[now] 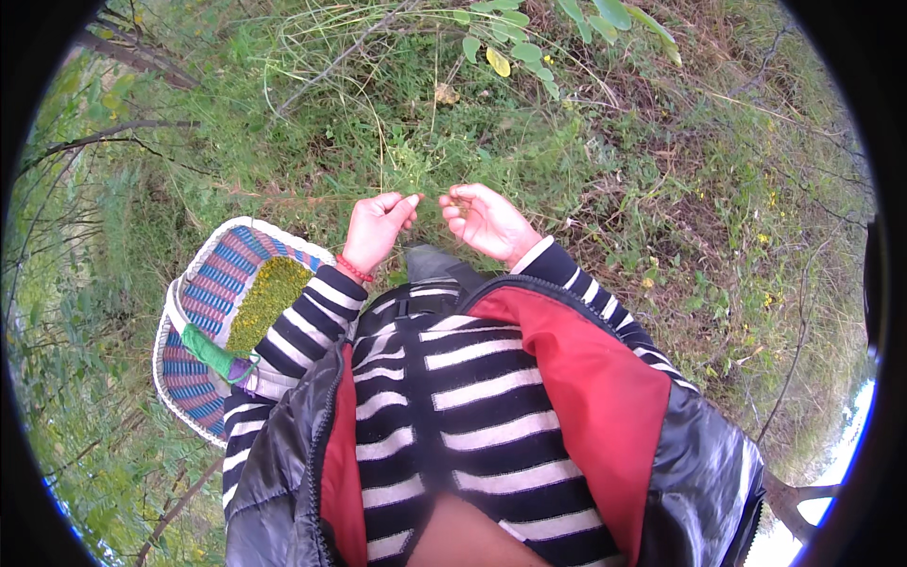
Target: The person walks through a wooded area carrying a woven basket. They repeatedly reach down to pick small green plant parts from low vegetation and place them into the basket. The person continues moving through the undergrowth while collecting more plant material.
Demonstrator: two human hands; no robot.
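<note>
My left hand (379, 225), with a red bead bracelet (353, 269) at its wrist, has thumb and forefinger pinched on the end of a thin plant stem (319, 199). That stem seems to run off to the left, reddish farther out. Just right of it, my right hand (492, 223) is half curled around small yellow-green buds (459, 205), partly hidden by the fingers. A woven basket (212, 283) in blue, pinkish and white hangs at my left forearm. Many small yellow-green buds (269, 301) lie inside it. Green cloth (205, 351) wraps its handle.
Grass and low weeds (453, 135) cover the ground beyond my hands. A leafy branch (524, 49) reaches in at the top. Bare branches (120, 131) stand at the left, and a thin twig (801, 340) rises at the right. My open jacket (588, 397) hangs at both sides.
</note>
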